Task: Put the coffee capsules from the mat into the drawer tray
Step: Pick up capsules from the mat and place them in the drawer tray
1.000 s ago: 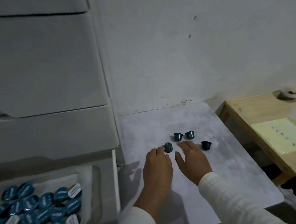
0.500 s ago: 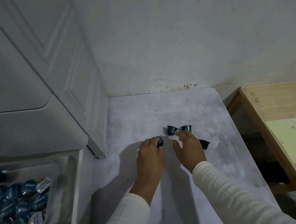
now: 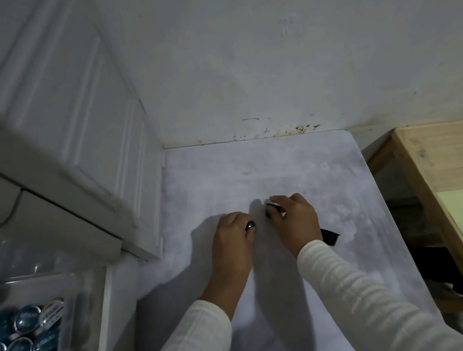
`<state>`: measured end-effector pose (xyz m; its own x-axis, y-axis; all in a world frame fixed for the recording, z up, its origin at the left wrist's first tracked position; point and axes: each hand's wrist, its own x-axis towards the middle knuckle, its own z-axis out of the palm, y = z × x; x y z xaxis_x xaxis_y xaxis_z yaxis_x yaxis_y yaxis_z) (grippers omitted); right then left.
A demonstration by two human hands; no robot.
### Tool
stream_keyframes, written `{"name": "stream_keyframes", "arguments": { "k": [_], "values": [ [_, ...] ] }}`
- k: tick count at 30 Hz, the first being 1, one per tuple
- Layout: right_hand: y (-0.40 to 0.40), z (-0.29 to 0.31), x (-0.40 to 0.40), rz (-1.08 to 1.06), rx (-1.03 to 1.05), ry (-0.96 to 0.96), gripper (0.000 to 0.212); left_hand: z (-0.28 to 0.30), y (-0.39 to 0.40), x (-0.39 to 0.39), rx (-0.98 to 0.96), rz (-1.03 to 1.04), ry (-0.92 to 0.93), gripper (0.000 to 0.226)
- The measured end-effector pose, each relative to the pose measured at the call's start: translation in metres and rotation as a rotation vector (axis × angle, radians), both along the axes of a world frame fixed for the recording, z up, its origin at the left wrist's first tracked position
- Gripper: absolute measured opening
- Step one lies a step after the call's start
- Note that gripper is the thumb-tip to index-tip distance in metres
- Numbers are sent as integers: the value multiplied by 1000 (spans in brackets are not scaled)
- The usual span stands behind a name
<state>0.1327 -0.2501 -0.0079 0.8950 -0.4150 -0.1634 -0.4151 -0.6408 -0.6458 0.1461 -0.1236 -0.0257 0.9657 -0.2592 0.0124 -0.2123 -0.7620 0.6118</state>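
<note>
A pale grey mat covers the floor below the wall. Over its middle, my left hand curls round a dark teal coffee capsule that peeks out at the fingertips. My right hand is beside it, fingers curled over another capsule; any second one under the palm is hidden. A third dark capsule lies on the mat just right of my right wrist. The clear drawer tray at the lower left holds several blue capsules.
A white drawer cabinet stands at the left, its bottom drawer pulled out with the tray in it. A low wooden table with a yellow sheet stands to the right of the mat. The wall rises behind.
Both hands have closed on capsules: the left took the near one, the right covered the two farther ones. The camera tipped down and rightward, so the drawer slid to the frame's left edge.
</note>
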Motion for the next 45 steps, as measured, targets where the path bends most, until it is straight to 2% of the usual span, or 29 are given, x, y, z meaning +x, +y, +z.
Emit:
{"name": "stream_keyframes", "arguments": {
  "k": [13,22,28,32,37,41,45],
  "values": [
    [5,-7,0,22,7,-39,19,-4,7,12,-65,91,9,6],
    [10,-7,-11,11,17,-77,18,3,13,3,-317,343,136,11],
    [13,-8,-12,-54,17,-83,15,1,22,-1,-333,491,177,13],
    [13,-12,-11,-138,109,-70,12,4,24,-3,-361,500,146,13],
    [14,-5,-9,-262,287,-7,12,6,14,2,-350,370,139,27],
    [15,-3,-8,-338,364,6,12,5,13,7,-276,346,97,17],
    [17,-3,-7,-389,418,0,12,6,17,7,-315,393,102,21]
  ]
}}
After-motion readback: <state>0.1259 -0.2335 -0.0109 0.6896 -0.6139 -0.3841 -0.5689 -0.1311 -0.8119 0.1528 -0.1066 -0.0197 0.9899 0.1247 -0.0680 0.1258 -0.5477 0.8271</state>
